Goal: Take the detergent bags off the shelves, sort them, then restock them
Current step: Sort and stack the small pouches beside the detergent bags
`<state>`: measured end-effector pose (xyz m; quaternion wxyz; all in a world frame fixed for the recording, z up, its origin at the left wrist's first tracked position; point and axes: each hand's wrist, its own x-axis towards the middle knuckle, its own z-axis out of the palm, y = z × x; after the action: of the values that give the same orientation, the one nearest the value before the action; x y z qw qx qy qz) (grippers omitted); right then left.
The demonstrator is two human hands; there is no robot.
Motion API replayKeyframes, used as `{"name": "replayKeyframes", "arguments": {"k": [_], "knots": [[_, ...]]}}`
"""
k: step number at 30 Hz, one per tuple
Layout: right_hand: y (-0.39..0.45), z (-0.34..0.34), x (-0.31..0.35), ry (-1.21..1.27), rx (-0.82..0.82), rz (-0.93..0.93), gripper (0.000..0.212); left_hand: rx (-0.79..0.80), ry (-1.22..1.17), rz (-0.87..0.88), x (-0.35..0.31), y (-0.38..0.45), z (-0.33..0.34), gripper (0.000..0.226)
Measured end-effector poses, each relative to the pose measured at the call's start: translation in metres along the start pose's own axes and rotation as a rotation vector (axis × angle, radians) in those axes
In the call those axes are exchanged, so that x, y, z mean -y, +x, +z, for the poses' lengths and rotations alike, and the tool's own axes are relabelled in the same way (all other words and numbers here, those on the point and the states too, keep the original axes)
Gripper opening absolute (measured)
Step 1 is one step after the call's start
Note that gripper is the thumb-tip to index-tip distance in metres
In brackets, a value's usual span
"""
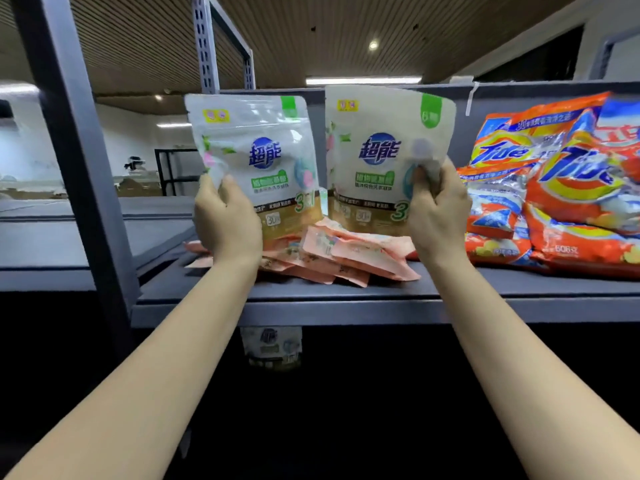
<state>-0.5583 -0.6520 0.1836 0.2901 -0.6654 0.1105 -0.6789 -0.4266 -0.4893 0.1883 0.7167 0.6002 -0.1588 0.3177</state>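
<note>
My left hand (227,216) has its grip clamped on the lower left side of a white detergent pouch (254,161), thumb on the front, the other fingers hidden behind it, and I hold it upright above the grey shelf (346,299). My right hand (436,216) grips a second white pouch (377,157) of the same kind at its lower right edge, thumb and fingers curled round the edge, and this one also stands upright, just beside the first with a narrow gap between them. Both pouches face me, blue logo in the middle and a green tab at the top right corner. Under them, on the shelf, lies a loose heap of flat pink sachets (332,258), overlapping one another. To the right of my right hand, orange Tide bags (554,188) are piled on the same shelf, leaning on each other. Below the shelf edge, in the dark, another white pouch (272,346) shows dimly. A grey upright post (76,133) of the rack stands at the left
</note>
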Motion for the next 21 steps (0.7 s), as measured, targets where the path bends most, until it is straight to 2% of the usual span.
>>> {"name": "replayKeyframes", "arguments": {"k": [8,11,14,17,21], "knots": [[-0.041,-0.040,0.008,0.098,-0.097,0.065,0.010,-0.087,-0.183,-0.011,-0.001,-0.023,-0.042,0.019],[-0.058,-0.055,0.008,0.144,-0.116,0.098,0.013,-0.099,-0.314,-0.036,0.003,-0.037,-0.063,0.027],[-0.081,-0.069,0.006,0.228,-0.110,0.148,0.010,-0.095,-0.427,-0.071,0.015,-0.055,-0.083,0.023],[-0.105,-0.077,0.001,0.235,-0.088,0.174,0.010,-0.071,-0.393,-0.122,0.034,-0.070,-0.100,0.019],[-0.132,-0.084,-0.005,0.212,-0.065,0.222,0.008,-0.059,-0.336,-0.199,0.054,-0.087,-0.118,0.028]]}}
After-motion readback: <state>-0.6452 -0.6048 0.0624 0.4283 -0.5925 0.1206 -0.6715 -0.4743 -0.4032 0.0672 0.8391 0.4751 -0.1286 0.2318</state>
